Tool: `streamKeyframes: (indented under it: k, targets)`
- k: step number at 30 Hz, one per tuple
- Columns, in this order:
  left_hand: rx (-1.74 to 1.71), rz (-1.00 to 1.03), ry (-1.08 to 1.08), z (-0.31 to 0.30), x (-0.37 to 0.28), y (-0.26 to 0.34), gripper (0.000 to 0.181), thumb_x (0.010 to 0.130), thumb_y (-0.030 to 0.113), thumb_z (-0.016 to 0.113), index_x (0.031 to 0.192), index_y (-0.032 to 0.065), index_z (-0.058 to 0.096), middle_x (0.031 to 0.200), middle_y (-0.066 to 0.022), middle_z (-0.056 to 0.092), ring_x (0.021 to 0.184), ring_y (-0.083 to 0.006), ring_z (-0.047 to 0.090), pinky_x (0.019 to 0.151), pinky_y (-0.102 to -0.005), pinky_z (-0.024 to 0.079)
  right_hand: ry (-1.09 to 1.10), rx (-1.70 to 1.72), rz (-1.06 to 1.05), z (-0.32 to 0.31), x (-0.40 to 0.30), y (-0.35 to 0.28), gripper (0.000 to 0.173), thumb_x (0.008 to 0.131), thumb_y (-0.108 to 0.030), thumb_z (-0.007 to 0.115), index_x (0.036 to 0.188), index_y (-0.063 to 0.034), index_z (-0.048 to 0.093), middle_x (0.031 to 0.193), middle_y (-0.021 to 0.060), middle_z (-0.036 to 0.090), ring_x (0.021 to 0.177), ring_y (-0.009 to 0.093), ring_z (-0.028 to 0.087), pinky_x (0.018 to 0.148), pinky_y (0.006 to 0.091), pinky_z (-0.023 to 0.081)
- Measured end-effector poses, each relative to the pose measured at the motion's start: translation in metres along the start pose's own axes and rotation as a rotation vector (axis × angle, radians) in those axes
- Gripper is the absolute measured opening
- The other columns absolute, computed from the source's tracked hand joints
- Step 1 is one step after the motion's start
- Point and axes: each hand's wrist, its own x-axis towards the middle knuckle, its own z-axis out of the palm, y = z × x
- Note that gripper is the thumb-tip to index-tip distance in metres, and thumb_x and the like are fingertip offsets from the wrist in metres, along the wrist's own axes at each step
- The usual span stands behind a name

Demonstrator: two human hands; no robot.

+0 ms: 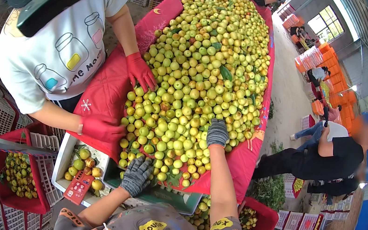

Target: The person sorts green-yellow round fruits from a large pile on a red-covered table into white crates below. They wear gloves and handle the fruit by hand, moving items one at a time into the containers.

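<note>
A large heap of yellow-green jujubes (pixel 184 115) with a few leaves covers the red quilted cloth (pixel 231 178). My left hand (pixel 137 176), in a grey knit glove, lies palm down at the near edge of the heap, fingers somewhat spread. Below it is a green tray (pixel 172 200), partly under the cloth. Farther forward and to the right, my right hand (pixel 218 133), gloved alike, presses its fingertips among the jujubes. Its palm side is hidden, so whether it grips a fruit does not show.
At left a co-worker in red gloves (pixel 140 72) handles the same heap. A white tray (pixel 60 168) holds several jujubes and a red packet (pixel 78 187). Red-lined crates (pixel 44 180) of fruit flank the table. A person in black (pixel 326 159) stands at right.
</note>
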Motion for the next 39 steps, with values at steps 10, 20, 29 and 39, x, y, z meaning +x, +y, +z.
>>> streamKeyframes:
  k: [10,20,29,39]
  targets:
    - [-0.067,0.046,0.097,-0.008,0.002,0.000,0.044,0.073,0.028,0.068,0.114,0.0106,0.065,0.138,-0.0120,0.050,0.131,-0.0362,0.042,0.111,-0.0511,0.030,0.244,0.348,-0.330,-0.023,0.050,-0.076,0.032,0.087,-0.018,0.057,0.117,-0.0074,0.060,0.123,0.0159,0.059,0.110,0.032,0.058,0.097,0.0407,0.047]
    - [-0.054,0.049,0.053,-0.009,0.003,-0.006,0.047,0.075,0.031,0.070,0.117,0.0123,0.063,0.138,-0.0107,0.049,0.132,-0.0375,0.040,0.109,-0.0529,0.032,-0.250,-0.210,-0.243,-0.048,0.087,-0.131,0.062,0.092,-0.006,0.054,0.149,-0.0172,0.032,0.140,0.0184,0.047,0.113,0.036,0.060,0.083,0.0484,0.057]
    - [-0.069,0.040,0.075,-0.006,0.005,-0.005,0.048,0.073,0.031,0.071,0.118,0.0132,0.063,0.137,-0.0105,0.050,0.132,-0.0363,0.041,0.109,-0.0522,0.032,-0.170,0.098,-0.265,-0.016,0.085,-0.096,0.050,0.094,-0.010,0.049,0.143,-0.0114,0.042,0.145,0.0190,0.042,0.124,0.030,0.052,0.098,0.0427,0.049]
    - [-0.107,0.024,0.108,-0.001,0.005,-0.008,0.047,0.073,0.031,0.072,0.115,0.0134,0.064,0.136,-0.0102,0.051,0.131,-0.0354,0.043,0.108,-0.0514,0.033,0.178,0.476,-0.314,0.003,0.070,-0.093,0.034,0.096,-0.022,0.053,0.129,-0.0100,0.055,0.127,0.0197,0.057,0.122,0.033,0.052,0.103,0.0407,0.045]
